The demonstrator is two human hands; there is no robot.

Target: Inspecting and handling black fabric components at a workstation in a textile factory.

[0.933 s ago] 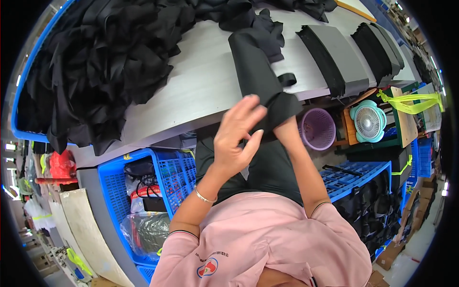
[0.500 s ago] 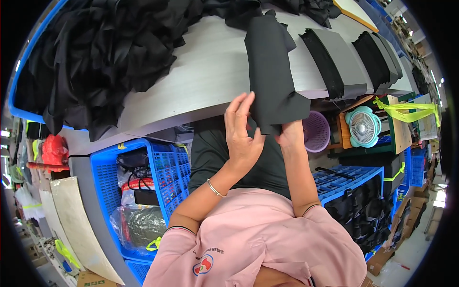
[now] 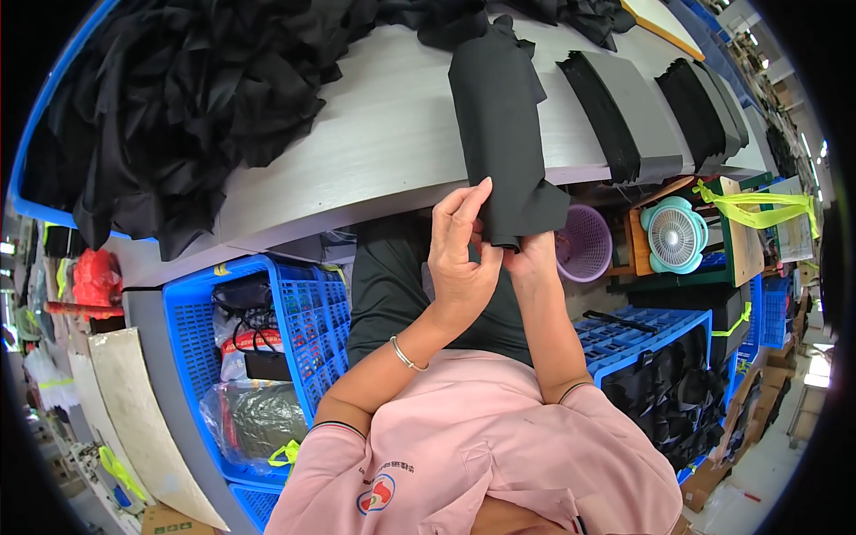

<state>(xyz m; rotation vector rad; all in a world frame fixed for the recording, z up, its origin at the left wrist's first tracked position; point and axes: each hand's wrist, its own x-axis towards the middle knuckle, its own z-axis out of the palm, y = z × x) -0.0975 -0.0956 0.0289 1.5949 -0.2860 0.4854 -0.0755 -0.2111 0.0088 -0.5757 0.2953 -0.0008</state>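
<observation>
A long dark piece of cloth (image 3: 499, 125) runs from the grey table toward me, its near end past the table edge over my lap. My left hand (image 3: 459, 254) grips its lower left edge, with the fingers bent and the thumb close to the near corner. At the near right end my right hand (image 3: 532, 254) holds the cloth from below; most of its fingers are hidden under it. The near edge looks slightly rolled between the hands. A bracelet sits on my left wrist.
A heap of black cloth (image 3: 178, 107) covers the table's left. Two stacks of dark pieces (image 3: 629, 116) lie right of the cloth. Below are a blue crate (image 3: 316, 330) on the left, a purple basket (image 3: 586, 245), a turquoise fan (image 3: 675, 234) and another blue crate (image 3: 642, 334) on the right.
My left hand has moved slightly right and closed onto the cloth's near left edge. The cloth's near end has drawn in a little, and its lower corner looks more rolled.
</observation>
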